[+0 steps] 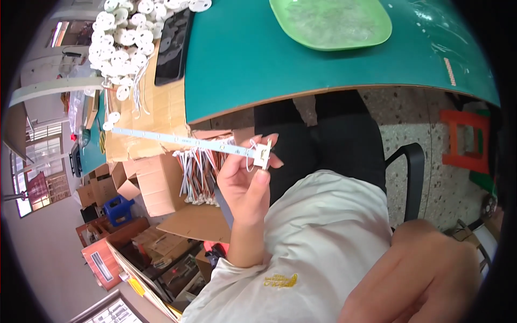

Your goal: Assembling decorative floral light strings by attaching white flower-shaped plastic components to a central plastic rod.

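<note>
My left hand (pixel 245 185) is closed, with the thumb and fingertips pinching a white end piece (pixel 262 155). An LED strip (pixel 186 141), thin and pale blue with small light chips along it, runs from that piece out to the left. A short white wire loops beside the joint. The strip's far end lies in front of the cardboard on the table, close to some small white discs (pixel 111 121). At the lower right my right arm (pixel 414 274) is bent close to the camera and blurred. The fingers on that side cannot be made out.
A green table (pixel 237 64) carries a light green tray (pixel 334 27), a dark flat device (pixel 173 48) and a heap of white round parts (pixel 124 37). Left of my lap, an open cardboard box (pixel 153 183) stands near bundled wires (pixel 199 175). Rightward are a chair armrest (pixel 413 177) and an orange stool (pixel 466 141).
</note>
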A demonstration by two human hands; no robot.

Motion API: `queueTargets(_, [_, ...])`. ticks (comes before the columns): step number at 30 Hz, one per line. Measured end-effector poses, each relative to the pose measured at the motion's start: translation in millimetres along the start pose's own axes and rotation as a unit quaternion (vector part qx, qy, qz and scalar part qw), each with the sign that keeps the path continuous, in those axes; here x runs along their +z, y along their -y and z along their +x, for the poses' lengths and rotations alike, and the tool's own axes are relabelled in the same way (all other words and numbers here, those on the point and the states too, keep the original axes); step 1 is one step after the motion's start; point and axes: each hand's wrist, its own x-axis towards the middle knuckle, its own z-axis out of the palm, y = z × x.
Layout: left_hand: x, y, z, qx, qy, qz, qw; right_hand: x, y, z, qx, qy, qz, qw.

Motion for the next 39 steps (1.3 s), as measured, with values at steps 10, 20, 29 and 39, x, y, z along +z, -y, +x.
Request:
queueTargets(10, [-12.2,-4.4,-3.5,-0.016,-0.010,-0.028,0.999,9.4,11.1,68.5,0.008,0.122,-0.001,0.992])
queueTargets(20, [-10.6,-7.3,-1.7,0.009,-0.011,-0.023,1.000,-8.1,-3.5,48.8,-0.421,-0.155,-0.072,0.891])
queueTargets(29, [-19.8,-8.3,6.3,-0.004,-0.032,0.006,0.999,-88.9,13.1,127.0,-0.145,-0.270,-0.707,0.638])
queueTargets(39, [-25.5,-10.0,15.6,-0.013,-0.020,0.002,1.000,-129.6,0.1,241.6,0.067,-0.094,-0.822,0.558])
